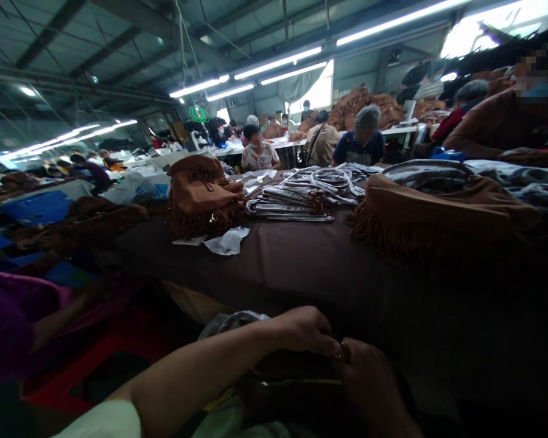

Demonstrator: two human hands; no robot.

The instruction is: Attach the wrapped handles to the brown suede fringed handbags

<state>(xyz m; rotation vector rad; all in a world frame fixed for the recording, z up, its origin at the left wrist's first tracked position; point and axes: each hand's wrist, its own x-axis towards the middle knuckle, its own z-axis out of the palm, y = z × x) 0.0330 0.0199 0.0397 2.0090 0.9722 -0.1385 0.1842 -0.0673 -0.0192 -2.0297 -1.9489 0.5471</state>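
Observation:
At the near edge of the dark-covered table (292, 261), my left hand (304, 331) and my right hand (365, 368) meet fingertip to fingertip. Both are closed in a pinch around a small brown piece, mostly hidden by the fingers, so its kind is unclear. Below them, in deep shadow, lies a dark item with a thin shiny line (301, 382) across it. A loop wrapped in clear plastic (244, 316) rises behind my left forearm.
A brown fringed bag (201, 194) stands on the table's left, near white paper scraps (228, 241). Plastic-wrapped straps (296, 201) are piled mid-table, with another fringed bag (442, 204) to the right. Left of me are a red stool (73, 365) and a person's purple sleeve (9, 322).

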